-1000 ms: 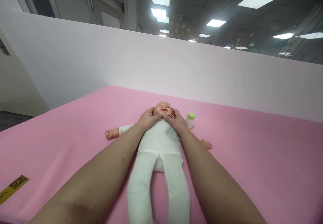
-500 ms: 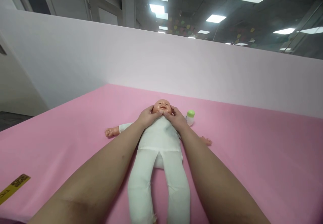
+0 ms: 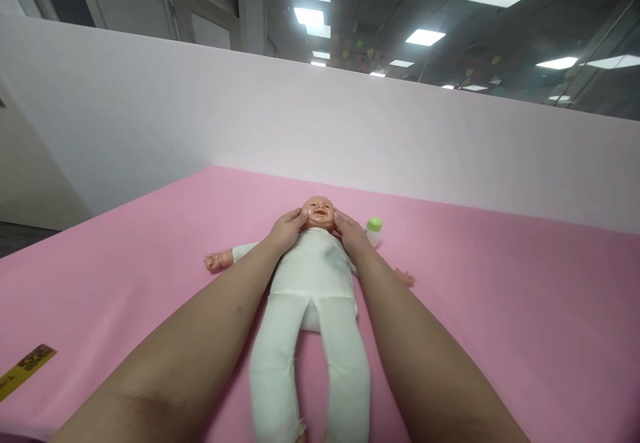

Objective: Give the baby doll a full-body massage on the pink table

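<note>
A baby doll [image 3: 313,270] with a white cloth body lies on its back, its feet toward me and its arms spread out. My left hand [image 3: 289,231] cups the left side of the doll's head, the thumb along the cheek. Against the opposite side of the head rests my right hand [image 3: 351,233], its thumb also by the cheek. The head is held between both hands, and the fingers behind it are partly hidden. Just beyond my right wrist stands a small bottle [image 3: 374,231] with a green cap, partly covered by that hand.
The doll lies on a pink padded surface [image 3: 150,243]. A pale wall [image 3: 350,130] rises behind it. At the lower left is a yellow label [image 3: 25,371] with a printed code. Beyond the wall are a door and lit ceiling panels.
Both thumbs have moved apart, from under the doll's chin outward to the sides of its face. The hands stay at the head, and the bottle stays beside it.
</note>
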Demonstrator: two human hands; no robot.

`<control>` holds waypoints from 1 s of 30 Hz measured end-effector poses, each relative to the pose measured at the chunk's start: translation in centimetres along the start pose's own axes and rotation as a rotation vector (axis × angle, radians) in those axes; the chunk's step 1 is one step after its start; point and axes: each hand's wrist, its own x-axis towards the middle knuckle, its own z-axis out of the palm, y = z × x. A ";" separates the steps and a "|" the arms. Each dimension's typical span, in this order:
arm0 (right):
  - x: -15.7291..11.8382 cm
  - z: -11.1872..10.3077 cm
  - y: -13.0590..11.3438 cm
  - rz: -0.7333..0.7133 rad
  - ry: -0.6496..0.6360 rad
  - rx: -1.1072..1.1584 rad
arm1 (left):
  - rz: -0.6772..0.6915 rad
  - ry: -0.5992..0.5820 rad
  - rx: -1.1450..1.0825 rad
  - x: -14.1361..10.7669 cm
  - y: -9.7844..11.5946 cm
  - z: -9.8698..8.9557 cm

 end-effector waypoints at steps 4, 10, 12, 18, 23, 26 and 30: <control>-0.7 -0.2 -0.7 -0.021 -0.019 -0.059 | 0.030 -0.070 0.007 -0.3 0.4 -0.3; -1.3 0.2 -1.1 -0.023 -0.007 -0.075 | 0.028 -0.052 0.177 -0.8 1.1 -0.6; -1.1 0.3 -1.0 -0.019 0.005 -0.103 | 0.030 -0.055 0.180 -0.8 1.0 -0.6; -0.8 0.1 -0.5 -0.017 0.031 -0.130 | 0.007 -0.045 0.151 -0.6 0.8 -0.5; -0.9 -0.3 -0.6 -0.025 -0.036 -0.105 | 0.038 -0.064 0.100 -0.2 0.1 -0.7; -0.7 -0.6 -0.5 -0.038 -0.036 -0.132 | -0.002 -0.011 0.057 0.4 -0.6 -0.5; -0.2 -0.4 0.2 -0.083 0.040 -0.226 | -0.064 0.034 -0.004 1.0 -1.6 -0.2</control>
